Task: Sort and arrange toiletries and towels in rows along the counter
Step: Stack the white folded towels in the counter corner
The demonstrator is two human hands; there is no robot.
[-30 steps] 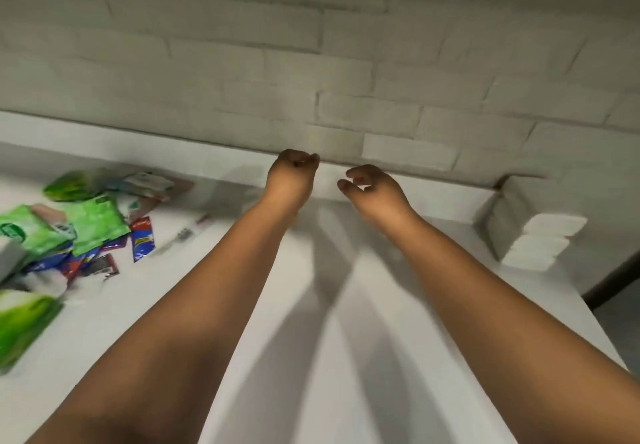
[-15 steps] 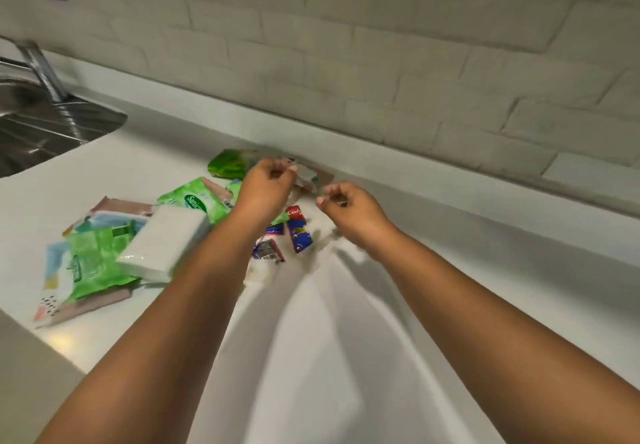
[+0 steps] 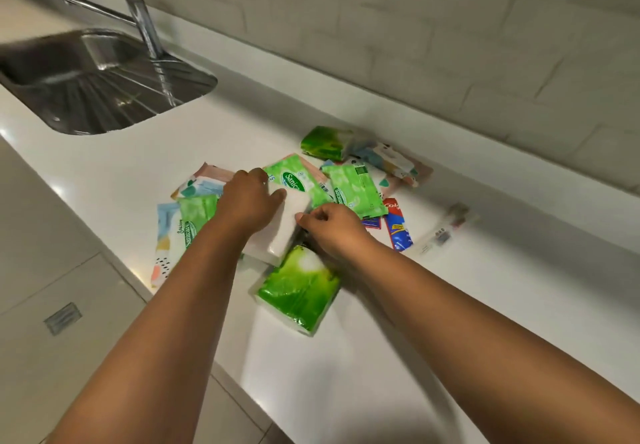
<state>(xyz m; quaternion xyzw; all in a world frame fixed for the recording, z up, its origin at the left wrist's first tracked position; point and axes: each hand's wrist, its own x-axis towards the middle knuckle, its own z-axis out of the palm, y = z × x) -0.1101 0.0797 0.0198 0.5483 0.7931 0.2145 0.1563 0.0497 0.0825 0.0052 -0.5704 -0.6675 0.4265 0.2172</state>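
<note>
A heap of toiletries lies on the white counter [image 3: 450, 305]. In it are several green wipe packs [image 3: 355, 189], a green tissue pack [image 3: 299, 287] at the front, pastel patterned packs [image 3: 166, 235], a red and blue toothpaste sachet [image 3: 398, 225] and a clear-wrapped toothbrush [image 3: 440, 232]. My left hand [image 3: 247, 201] lies over a white folded towel [image 3: 284, 232] in the middle of the heap, fingers wrapped on its far edge. My right hand [image 3: 332, 227] pinches the towel's right edge with curled fingers.
A steel sink [image 3: 93, 79] with a tap [image 3: 145, 24] is set into the counter at the left. A grey brick wall [image 3: 415, 27] runs along the back. The counter's front edge drops to cabinet fronts [image 3: 62, 322] at the lower left.
The view swung left from the stacked white towels to the heap. Both hands came down from the wall onto the white towel and closed on it.
</note>
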